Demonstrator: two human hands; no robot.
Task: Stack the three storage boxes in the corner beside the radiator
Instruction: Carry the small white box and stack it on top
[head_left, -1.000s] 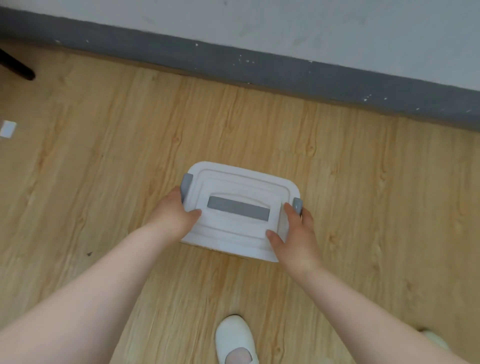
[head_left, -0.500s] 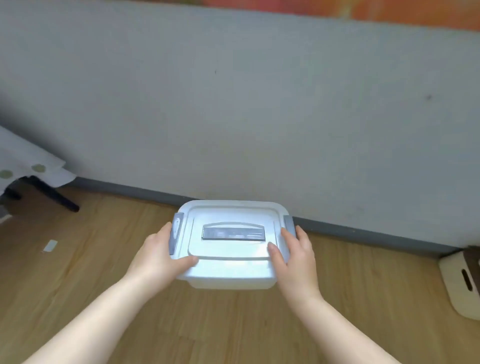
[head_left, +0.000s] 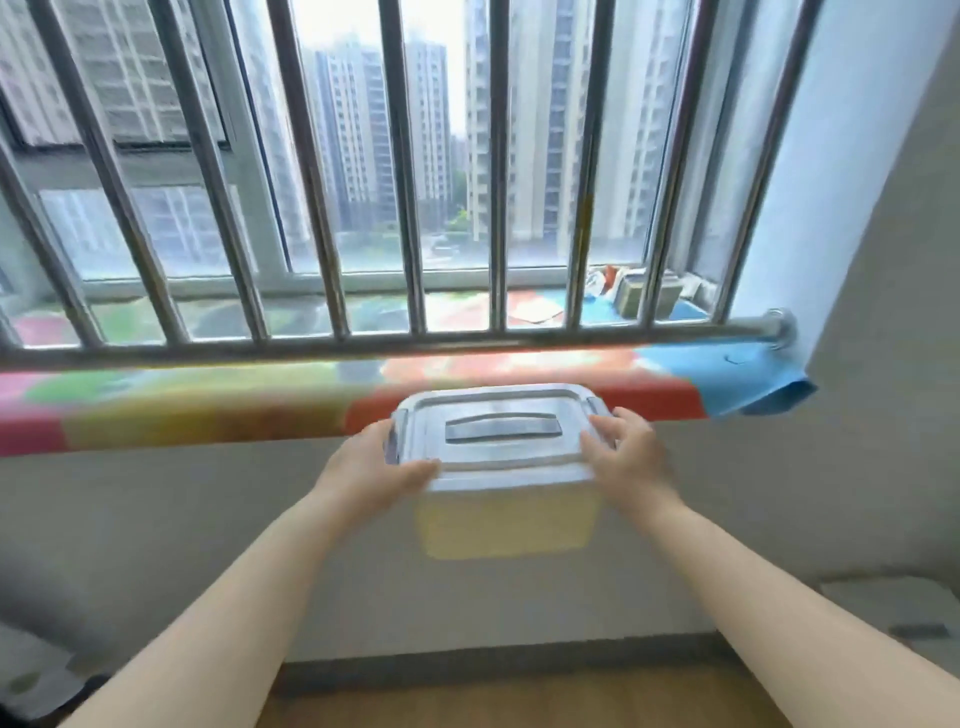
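the storage box (head_left: 498, 467) was up in the air between my two hands, its lid level and its grey handle (head_left: 503, 428) lying flat on top. my left hand (head_left: 371, 470) had a closed grip on the left end of the lid, thumb laid over the front edge beside the grey latch. my right hand (head_left: 631, 462) gripped the right end the same way, fingers spread on the lid. the yellowish body of the box hung below my grip. just beyond my grip ran the window sill (head_left: 182, 405) under a bright printed cover, and above it the metal bars (head_left: 415, 171). far below my grip lay the wooden floor (head_left: 519, 696).
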